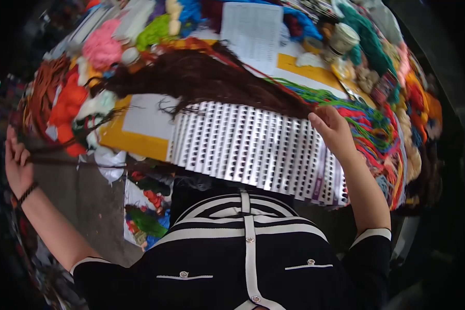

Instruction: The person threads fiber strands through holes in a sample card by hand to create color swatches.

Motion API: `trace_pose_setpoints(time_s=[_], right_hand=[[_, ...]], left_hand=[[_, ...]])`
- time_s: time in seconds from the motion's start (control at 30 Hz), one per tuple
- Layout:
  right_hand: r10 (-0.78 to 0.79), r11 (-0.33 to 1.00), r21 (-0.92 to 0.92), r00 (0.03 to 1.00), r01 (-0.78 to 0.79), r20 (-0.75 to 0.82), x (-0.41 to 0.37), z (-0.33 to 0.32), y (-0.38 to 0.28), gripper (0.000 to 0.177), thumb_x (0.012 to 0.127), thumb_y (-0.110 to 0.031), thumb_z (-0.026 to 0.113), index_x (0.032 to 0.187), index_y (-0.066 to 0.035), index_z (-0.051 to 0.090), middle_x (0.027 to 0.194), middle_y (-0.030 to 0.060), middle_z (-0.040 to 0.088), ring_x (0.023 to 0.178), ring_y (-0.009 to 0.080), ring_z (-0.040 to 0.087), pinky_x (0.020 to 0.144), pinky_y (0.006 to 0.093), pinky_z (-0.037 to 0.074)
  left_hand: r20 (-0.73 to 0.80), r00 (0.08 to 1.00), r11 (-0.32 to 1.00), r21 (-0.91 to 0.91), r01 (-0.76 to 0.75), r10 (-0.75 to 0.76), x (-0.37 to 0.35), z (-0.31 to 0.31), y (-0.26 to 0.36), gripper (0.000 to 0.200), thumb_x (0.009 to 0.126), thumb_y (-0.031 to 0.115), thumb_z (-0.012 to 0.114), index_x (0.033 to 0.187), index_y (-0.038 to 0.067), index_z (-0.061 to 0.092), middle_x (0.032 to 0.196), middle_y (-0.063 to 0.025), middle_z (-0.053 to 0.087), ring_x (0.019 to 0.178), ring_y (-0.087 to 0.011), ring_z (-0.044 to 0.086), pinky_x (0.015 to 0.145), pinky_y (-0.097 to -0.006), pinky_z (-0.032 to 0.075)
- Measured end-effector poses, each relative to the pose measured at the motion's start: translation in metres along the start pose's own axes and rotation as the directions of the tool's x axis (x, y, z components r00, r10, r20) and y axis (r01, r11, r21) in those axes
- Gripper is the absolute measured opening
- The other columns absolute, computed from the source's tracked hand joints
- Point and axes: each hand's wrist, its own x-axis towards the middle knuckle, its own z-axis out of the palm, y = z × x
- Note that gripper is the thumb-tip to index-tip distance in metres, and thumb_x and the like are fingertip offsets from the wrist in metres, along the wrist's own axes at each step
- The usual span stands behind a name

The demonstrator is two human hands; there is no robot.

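Note:
A thick bundle of dark brown yarn stretches across the table, its ends loose and frayed on the left. My right hand pinches its narrow right end between thumb and fingers. Far out to the left, my left hand is closed on a thin length of brown strands that runs back towards the right, low past the table's front edge. Beneath the bundle lie white cards with rows of punched holes, overlapping in a row. Green, blue and red threads hang from the cards' right side beside my right hand.
Yarn hanks crowd the table edges, among them pink yarn, orange-red yarn and teal yarn. A printed sheet lies at the back, with a white tub and scissors to its right. A white plastic bag hangs front left.

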Motion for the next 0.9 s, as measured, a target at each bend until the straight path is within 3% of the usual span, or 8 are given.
trace_pose_setpoints(time_s=[0.2,0.23,0.27,0.4,0.47,0.67,0.8,0.9], right_hand=[[-0.335,0.887,0.435,0.861,0.152,0.382,0.004,0.134,-0.127,0.018,0.086,-0.008,0.062,0.100,-0.001,0.054,0.085,-0.0011,0.055,0.079,0.0055,0.051,0.071,0.0197,0.042],[-0.383,0.873,0.456,0.822,0.173,0.421,0.002,0.161,-0.140,0.015,0.086,-0.007,0.061,0.098,-0.001,0.055,0.084,-0.0007,0.056,0.079,0.0059,0.052,0.070,0.0199,0.043],[-0.426,0.858,0.476,0.783,0.192,0.453,-0.002,0.185,-0.153,0.013,0.086,-0.006,0.061,0.096,-0.001,0.056,0.084,-0.0003,0.056,0.078,0.0062,0.052,0.070,0.0200,0.043],[-0.504,0.862,0.366,0.669,0.350,0.547,-0.032,0.244,-0.207,0.010,0.085,-0.006,0.061,0.091,0.000,0.058,0.084,0.0036,0.059,0.071,0.0079,0.055,0.065,0.0221,0.046],[-0.537,0.844,0.372,0.636,0.387,0.555,-0.041,0.259,-0.215,0.018,0.086,-0.008,0.059,0.101,0.001,0.055,0.088,0.0049,0.061,0.073,0.0105,0.058,0.068,0.0245,0.048],[-0.280,0.856,0.508,0.736,-0.100,0.616,-0.022,0.287,-0.181,0.026,0.092,-0.015,0.053,0.111,0.003,0.053,0.100,0.0033,0.059,0.094,0.0088,0.052,0.084,0.0222,0.042],[-0.166,0.986,0.110,0.612,0.129,0.773,-0.021,0.284,-0.168,0.032,0.085,-0.017,0.062,0.111,0.001,0.054,0.097,0.0087,0.062,0.091,0.0150,0.058,0.082,0.0255,0.046],[-0.140,0.801,-0.179,0.470,0.571,0.871,-0.037,0.314,-0.092,0.036,0.077,-0.020,0.068,0.106,-0.001,0.057,0.093,0.0138,0.063,0.090,0.0254,0.061,0.080,0.0336,0.048]], left_hand=[[0.119,0.967,0.893,-0.371,0.256,-0.227,-0.134,0.112,-0.072,0.034,0.095,0.023,0.044,0.120,0.000,0.046,0.109,-0.0096,0.059,0.063,-0.0053,0.047,0.046,-0.0171,0.036],[-0.073,0.972,0.937,-0.291,0.191,-0.221,-0.149,0.126,-0.096,0.042,0.094,0.031,0.045,0.123,0.000,0.044,0.119,-0.0141,0.055,0.083,-0.0161,0.056,0.061,-0.0230,0.045],[0.102,0.944,0.839,-0.435,0.326,-0.314,-0.154,0.126,-0.116,0.053,0.094,0.041,0.042,0.129,0.001,0.041,0.127,-0.0174,0.049,0.106,-0.0275,0.053,0.083,-0.0334,0.046],[0.259,0.911,0.675,-0.612,0.411,-0.320,-0.177,0.128,-0.163,0.062,0.093,0.050,0.033,0.134,0.004,0.037,0.132,-0.0185,0.044,0.120,-0.0292,0.045,0.099,-0.0421,0.038],[0.257,0.918,0.655,-0.643,0.397,-0.303,-0.184,0.121,-0.184,0.058,0.095,0.047,0.032,0.133,0.004,0.037,0.131,-0.0176,0.045,0.119,-0.0282,0.046,0.100,-0.0419,0.038],[0.193,0.952,0.821,-0.485,0.302,-0.236,-0.181,0.100,-0.206,0.050,0.097,0.036,0.035,0.133,0.002,0.035,0.129,-0.0164,0.047,0.116,-0.0250,0.049,0.098,-0.0381,0.040],[0.132,0.978,0.931,-0.310,0.194,-0.160,-0.176,0.075,-0.198,0.040,0.096,0.028,0.038,0.124,0.001,0.047,0.118,-0.0146,0.056,0.077,-0.0103,0.054,0.058,-0.0192,0.042],[-0.155,0.968,0.949,-0.279,0.146,-0.195,-0.180,0.051,-0.192,0.035,0.094,0.021,0.040,0.120,0.000,0.051,0.110,-0.0118,0.058,0.063,-0.0073,0.040,0.051,-0.0176,0.032]])
